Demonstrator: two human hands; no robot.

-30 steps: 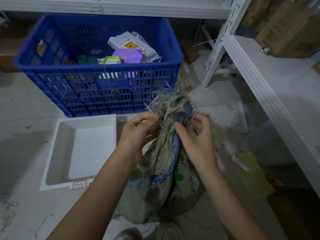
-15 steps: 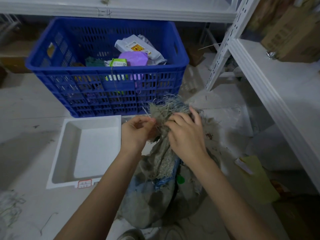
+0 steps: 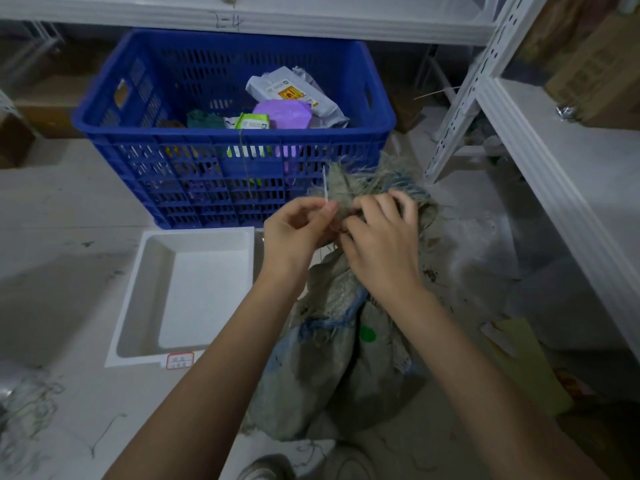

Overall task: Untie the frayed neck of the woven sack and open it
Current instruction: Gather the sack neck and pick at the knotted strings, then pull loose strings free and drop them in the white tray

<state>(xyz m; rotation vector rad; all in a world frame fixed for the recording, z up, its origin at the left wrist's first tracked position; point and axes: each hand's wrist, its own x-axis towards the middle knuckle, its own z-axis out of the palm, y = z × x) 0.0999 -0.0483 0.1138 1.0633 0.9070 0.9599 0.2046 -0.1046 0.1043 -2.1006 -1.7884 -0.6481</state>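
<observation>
Woven sack (image 3: 346,368) stands on the floor (image 3: 69,209), centre to lower centre of frame; grey-tan weave with blue stripes and a green dot. Frayed neck (image 3: 367,185) bunched at centre, loose fibres splayed upward, just in front of the blue crate (image 3: 228,168).

Left hand (image 3: 294,233), centre frame: fingers narrow, thumb and forefinger pinched on a thin pale strand (image 3: 325,187) rising from the neck.

Right hand (image 3: 381,237), just right of the left: fingers curled onto the bunched neck, closed on the fabric; fingertips partly hidden.

White tray (image 3: 145,306) at left centre, beside the sack. White shelving (image 3: 554,174) along the right edge.
</observation>
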